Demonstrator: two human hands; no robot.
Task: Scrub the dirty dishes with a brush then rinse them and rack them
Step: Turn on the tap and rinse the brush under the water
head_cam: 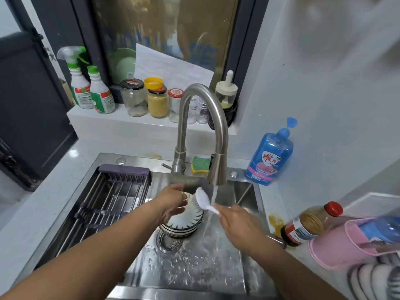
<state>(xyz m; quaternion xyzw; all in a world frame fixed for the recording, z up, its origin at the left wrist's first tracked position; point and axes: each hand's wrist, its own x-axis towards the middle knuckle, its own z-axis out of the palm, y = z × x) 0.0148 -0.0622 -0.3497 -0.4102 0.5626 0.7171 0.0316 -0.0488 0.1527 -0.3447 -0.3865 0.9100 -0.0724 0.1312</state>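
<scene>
A stack of striped black-and-white bowls (183, 226) stands in the steel sink (194, 269) beside the drain. My left hand (171, 202) grips the rim of the top bowl, tilting it up. My right hand (236, 221) holds the handle of a white dish brush (203, 200), whose bristles press against the top bowl. Water runs from the steel faucet (218, 148) just right of the brush. A metal drying rack (108, 204) spans the sink's left side.
A blue dish-soap bottle (269, 156) and a green-yellow sponge (200, 164) sit behind the sink. A sauce bottle (307, 224), a pink holder (346, 243) and racked plates (372, 280) crowd the right counter. Jars and spray bottles (91, 87) line the window ledge.
</scene>
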